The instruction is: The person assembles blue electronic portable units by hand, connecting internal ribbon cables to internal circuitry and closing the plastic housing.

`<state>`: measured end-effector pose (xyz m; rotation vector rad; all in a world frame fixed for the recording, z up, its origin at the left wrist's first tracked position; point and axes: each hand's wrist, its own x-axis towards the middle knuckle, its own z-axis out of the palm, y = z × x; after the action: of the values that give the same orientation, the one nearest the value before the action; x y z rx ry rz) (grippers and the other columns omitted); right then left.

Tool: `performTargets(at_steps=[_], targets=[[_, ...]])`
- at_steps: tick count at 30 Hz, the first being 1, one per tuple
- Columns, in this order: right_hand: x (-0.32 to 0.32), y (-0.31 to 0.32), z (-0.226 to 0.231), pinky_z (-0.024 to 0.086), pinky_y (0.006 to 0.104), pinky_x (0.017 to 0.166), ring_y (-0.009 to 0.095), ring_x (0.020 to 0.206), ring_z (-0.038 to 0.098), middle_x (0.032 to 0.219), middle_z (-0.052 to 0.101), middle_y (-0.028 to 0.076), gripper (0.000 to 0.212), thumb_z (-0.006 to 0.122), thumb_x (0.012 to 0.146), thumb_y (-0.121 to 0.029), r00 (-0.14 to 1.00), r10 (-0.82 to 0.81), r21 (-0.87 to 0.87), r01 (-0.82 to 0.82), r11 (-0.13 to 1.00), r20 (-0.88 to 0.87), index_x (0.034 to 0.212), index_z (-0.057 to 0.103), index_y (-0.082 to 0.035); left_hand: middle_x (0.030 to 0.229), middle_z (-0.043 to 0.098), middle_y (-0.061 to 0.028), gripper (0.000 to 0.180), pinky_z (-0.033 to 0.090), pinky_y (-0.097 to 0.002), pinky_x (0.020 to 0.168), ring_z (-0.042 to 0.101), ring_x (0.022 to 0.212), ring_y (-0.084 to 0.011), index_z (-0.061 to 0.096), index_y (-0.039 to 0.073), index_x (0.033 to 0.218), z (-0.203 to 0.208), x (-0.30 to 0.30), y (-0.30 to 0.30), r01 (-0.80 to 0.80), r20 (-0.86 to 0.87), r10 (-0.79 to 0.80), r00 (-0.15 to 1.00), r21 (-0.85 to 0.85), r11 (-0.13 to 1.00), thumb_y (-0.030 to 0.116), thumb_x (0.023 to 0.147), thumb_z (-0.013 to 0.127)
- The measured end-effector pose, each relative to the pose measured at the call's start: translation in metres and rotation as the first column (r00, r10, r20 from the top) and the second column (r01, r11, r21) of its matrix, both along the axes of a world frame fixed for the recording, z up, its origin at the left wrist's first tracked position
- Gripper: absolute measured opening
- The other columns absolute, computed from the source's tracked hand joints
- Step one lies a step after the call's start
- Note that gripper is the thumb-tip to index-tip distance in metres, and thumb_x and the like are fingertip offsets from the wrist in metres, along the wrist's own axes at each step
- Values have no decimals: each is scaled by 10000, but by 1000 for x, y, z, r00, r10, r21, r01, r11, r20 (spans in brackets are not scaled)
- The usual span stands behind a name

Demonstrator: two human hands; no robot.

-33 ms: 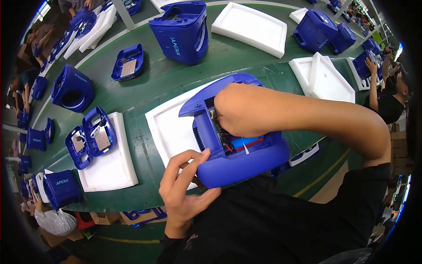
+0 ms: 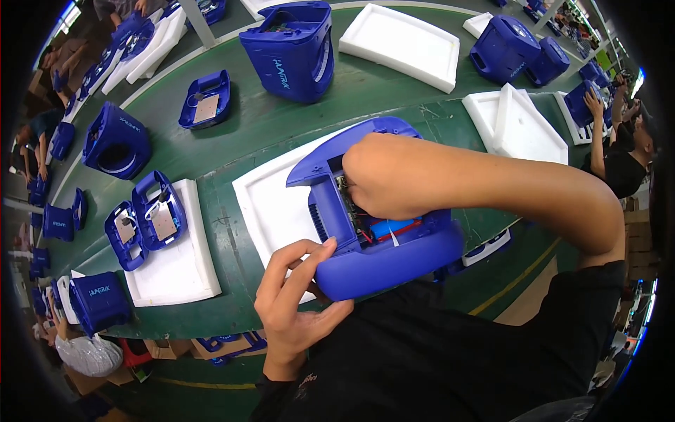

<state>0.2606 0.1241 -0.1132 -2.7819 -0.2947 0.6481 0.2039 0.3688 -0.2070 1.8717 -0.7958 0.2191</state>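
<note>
A blue plastic housing [image 2: 394,271] lies with its opening up on a white foam tray [image 2: 264,204] right in front of me. Inside it show a circuit board, red and black wires and a blue battery pack [image 2: 390,228]. My right hand [image 2: 383,176] reaches down into the opening, curled with its back towards the view; its fingertips and anything in them are hidden. With thumb and fingers spread around the near left corner, my left hand [image 2: 292,292] steadies the housing.
Left of me, two opened blue shells [image 2: 158,218] rest on another foam tray [image 2: 204,278]. Farther back on the green bench stand a tall blue housing [image 2: 288,63], a small blue cover [image 2: 205,105] and a foam tray [image 2: 401,46]. Co-workers sit at both sides.
</note>
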Motion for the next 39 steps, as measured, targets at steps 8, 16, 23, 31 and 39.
performTargets(at_steps=[8,16,23,31,39], targets=[[6,15,1,619,550,825,507,831,745,870,743,328,278,642,948,-149,997,67,3,-67,998,28,861,789,70,1185,719,-115,677,586,-253,617,709,873,-150,824,32,1329,-1,4,15,5,-5,-5,1000,-12,1000,-29,656,878],[-27,-15,18,622,452,719,376,742,773,784,761,242,296,700,1012,-201,959,-184,261,125,957,215,912,793,62,1192,718,-115,680,596,-245,612,689,856,-143,823,37,1330,1,4,11,19,-14,-19,1000,-9,1000,-26,656,879],[-110,-63,14,566,242,680,113,740,745,894,805,76,156,799,1023,-135,829,-536,782,225,581,160,1095,802,4,1171,705,-114,662,608,-247,622,681,854,-135,828,25,1312,-1,3,17,-15,-65,14,998,-16,1000,-34,654,873],[-173,-55,-64,661,330,838,245,1119,760,1339,702,177,814,1046,759,-141,870,-465,900,60,431,165,1471,685,18,1148,669,-102,642,623,-224,608,691,910,-130,751,-54,1361,13,-5,28,-86,-133,75,988,-83,993,-39,732,879],[-117,-51,-68,555,394,1055,231,1305,603,1455,569,137,674,795,1039,-344,765,-592,936,-43,349,255,1572,584,11,950,711,-76,488,476,-215,439,630,705,-70,680,-72,1376,58,51,-9,-96,-346,30,938,-173,980,31,929,848]])
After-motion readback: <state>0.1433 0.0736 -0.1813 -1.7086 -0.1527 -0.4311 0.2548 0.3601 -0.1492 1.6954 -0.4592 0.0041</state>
